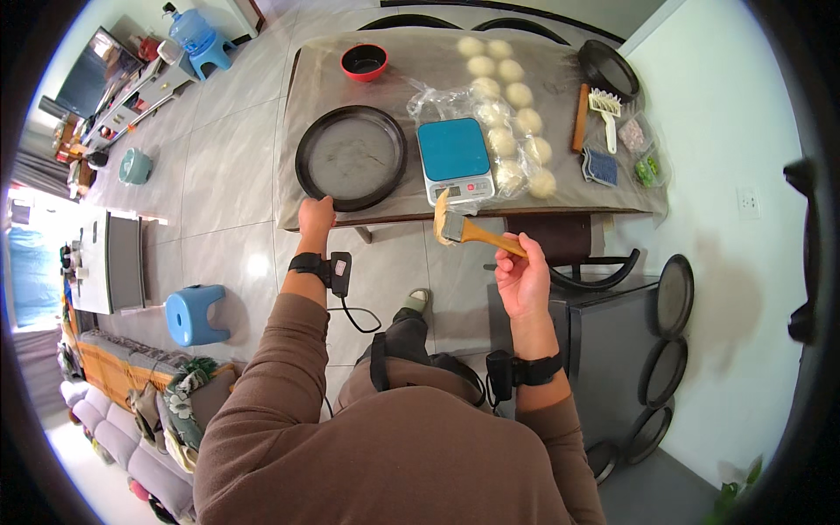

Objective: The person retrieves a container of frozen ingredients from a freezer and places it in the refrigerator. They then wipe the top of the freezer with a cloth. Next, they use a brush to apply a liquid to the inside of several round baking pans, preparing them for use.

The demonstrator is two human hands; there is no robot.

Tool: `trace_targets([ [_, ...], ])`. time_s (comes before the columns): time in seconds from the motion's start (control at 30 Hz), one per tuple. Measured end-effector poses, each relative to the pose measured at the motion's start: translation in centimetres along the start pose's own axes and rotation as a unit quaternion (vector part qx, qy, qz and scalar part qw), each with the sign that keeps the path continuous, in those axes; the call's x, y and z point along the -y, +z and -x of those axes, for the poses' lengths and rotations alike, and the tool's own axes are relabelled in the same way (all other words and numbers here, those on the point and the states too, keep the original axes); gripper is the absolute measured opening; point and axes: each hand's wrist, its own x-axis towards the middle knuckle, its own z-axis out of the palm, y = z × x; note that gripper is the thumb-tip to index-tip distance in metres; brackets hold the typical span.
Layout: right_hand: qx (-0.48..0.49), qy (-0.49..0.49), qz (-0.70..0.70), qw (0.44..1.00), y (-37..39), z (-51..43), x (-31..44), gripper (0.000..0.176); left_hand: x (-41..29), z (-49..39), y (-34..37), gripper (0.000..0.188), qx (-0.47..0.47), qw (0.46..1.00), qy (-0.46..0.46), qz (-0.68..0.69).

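Observation:
At the lower left rim of a round dark metal pan [357, 154], my left hand [316, 215] is closed on the edge, fingers partly hidden. The pan lies flat on the table near its front edge, its inside bare and a little smeared. My right hand [524, 272] holds the wooden handle of a flat pastry brush [482, 236] in front of the table. Pale bristles [441, 220] point left, beside the lower edge of a kitchen scale [454, 154] with a blue top. Right of the scale, two rows of dough balls [517, 96] lie partly under clear plastic film [436, 102].
A red bowl with black inside [365, 63] stands behind the pan. At the table's right are a wooden rolling pin [580, 118], a white dough docker [608, 118], a blue-grey scraper or brush [600, 167], food tubs [646, 169] and dark pans [609, 69]. More pans [674, 295] lean by the wall.

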Motion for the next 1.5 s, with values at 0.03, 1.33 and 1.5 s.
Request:
trace_targets([
  [0.03, 0.000, 0.002, 0.007, 1.000, 0.2, 0.0, -0.1, 0.025, 0.1, -0.4, -0.1, 0.031, 0.003, 1.000, 0.005, -0.012],
  [1.33, -0.574, -0.265, 0.374, 0.678, -36.4, 29.0, 5.0, 0.024, 2.8, 54.6, 30.0, 0.010, 0.823, 0.556, 0.045, -0.104],
  [1.5, -0.565, -0.264, 0.395, 0.674, -37.4, 27.7, 4.7, 0.026, 3.2, 54.5, 30.8, 0.018, 0.766, 0.597, 0.107, -0.213],
])
